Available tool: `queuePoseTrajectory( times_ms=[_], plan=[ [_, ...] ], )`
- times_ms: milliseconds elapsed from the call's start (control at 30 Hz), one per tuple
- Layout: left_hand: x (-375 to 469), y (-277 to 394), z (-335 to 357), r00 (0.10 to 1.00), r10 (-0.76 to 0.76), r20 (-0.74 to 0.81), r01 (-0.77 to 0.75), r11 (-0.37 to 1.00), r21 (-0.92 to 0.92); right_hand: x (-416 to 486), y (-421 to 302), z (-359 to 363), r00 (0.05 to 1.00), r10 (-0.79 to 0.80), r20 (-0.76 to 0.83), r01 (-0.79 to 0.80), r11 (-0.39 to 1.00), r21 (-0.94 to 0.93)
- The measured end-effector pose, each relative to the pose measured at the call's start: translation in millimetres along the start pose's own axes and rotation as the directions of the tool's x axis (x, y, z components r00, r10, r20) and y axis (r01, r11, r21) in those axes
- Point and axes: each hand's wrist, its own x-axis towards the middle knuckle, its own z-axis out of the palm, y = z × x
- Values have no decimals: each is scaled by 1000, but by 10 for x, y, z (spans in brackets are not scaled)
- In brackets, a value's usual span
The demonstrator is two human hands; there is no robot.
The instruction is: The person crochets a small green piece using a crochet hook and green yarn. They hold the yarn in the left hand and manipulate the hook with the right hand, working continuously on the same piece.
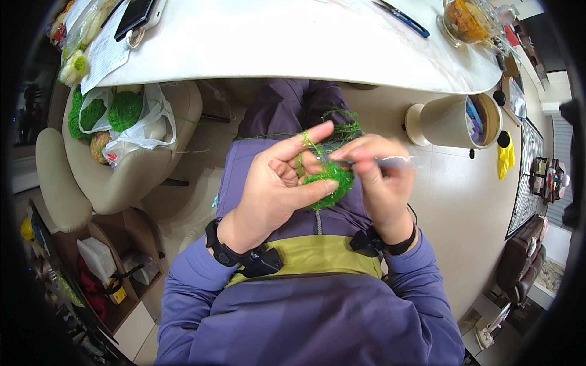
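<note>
Over my lap, my left hand (284, 178) pinches a small round piece of green crochet work (336, 185) between thumb and fingers. Green yarn (311, 141) runs over its raised index finger and around the lower fingers. My right hand (382, 171) grips a crochet hook (389, 162), blurred by motion, whose tip is at the upper edge of the green piece. Loose green yarn (341, 130) lies in a tangle on my thighs, and a strand leads left toward the chair. Black bands are on both wrists.
Left, a beige chair (183, 98) holds a plastic bag (158, 132) with green yarn balls (126, 110). Ahead, a white table (274, 41) bears a phone (133, 18), written paper (107, 55), blue-handled scissors (405, 20) and a glass teapot (469, 20). A bin (451, 119) stands at right.
</note>
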Motion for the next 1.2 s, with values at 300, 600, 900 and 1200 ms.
queuePoseTrajectory(
  times_ms=[300,600,900,1200],
  plan=[
    [9,78,66,996,-56,-64,53,998,-33,-45,50,29,984,176,13,-172,937,303],
    [16,10,-70,1000,30,-9,-29,995,94,-6,-55,-77,998,-50,41,43,986,158],
    [21,-71,-46,996,-17,-83,15,1000,-27,-12,-167,40,779,-455,432,623,475,-622],
    [20,63,-26,973,-229,6,225,949,-221,62,-180,-98,870,-303,388,473,734,-488]
  ],
)
